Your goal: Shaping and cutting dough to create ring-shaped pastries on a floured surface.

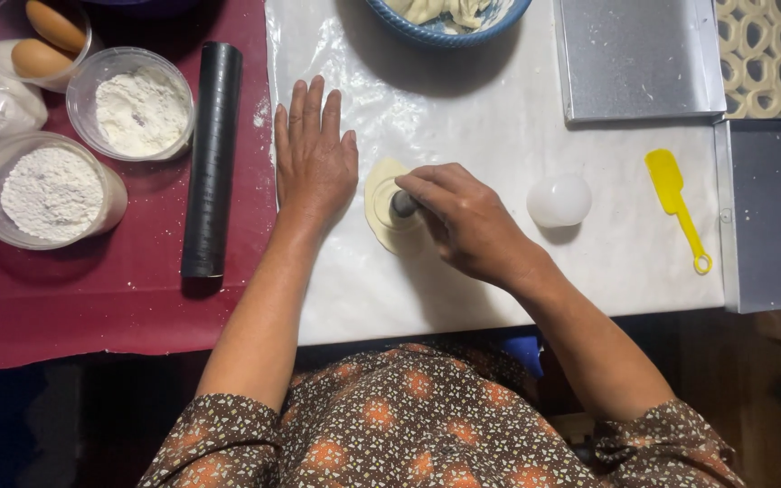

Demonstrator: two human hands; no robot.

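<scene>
The white plastic sheet covers the middle of the worktop, its left edge running twelve to six beside a dark red cloth. Two metal trays sit at one and three o'clock of the hands. A blue bowl of dough strips lies at twelve o'clock. On the cloth a black rolling pin lies with its long axis twelve to six, and two tubs of flour are at nine to ten o'clock.

The left hand rests flat and open on the sheet, fingers pointing to twelve, holding nothing. The right hand pinches a small round cutter upright on a flat dough round, which lies between the hands, its longer axis twelve to six. Bare sheet lies at six o'clock of the dough round. A white round cup and a yellow spatula, blade toward twelve, lie at three o'clock.
</scene>
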